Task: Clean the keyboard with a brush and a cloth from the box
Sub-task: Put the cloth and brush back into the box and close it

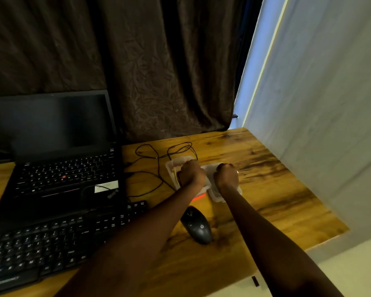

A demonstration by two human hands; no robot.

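Observation:
A clear plastic box stands on the wooden desk to the right of the laptop. Something yellowish shows inside it at the left. My left hand lies over the box with its fingers curled down on the far rim. My right hand is beside it, fingers curled over the clear lid, which sits against the box's right side. A ring shows on that hand. The black external keyboard lies at the lower left, under my left forearm. No brush or cloth can be made out.
An open black laptop stands behind the keyboard. A black mouse lies between my forearms, with a thin black cable looping behind the box. A dark curtain hangs at the back and a pale wall borders the desk's right edge.

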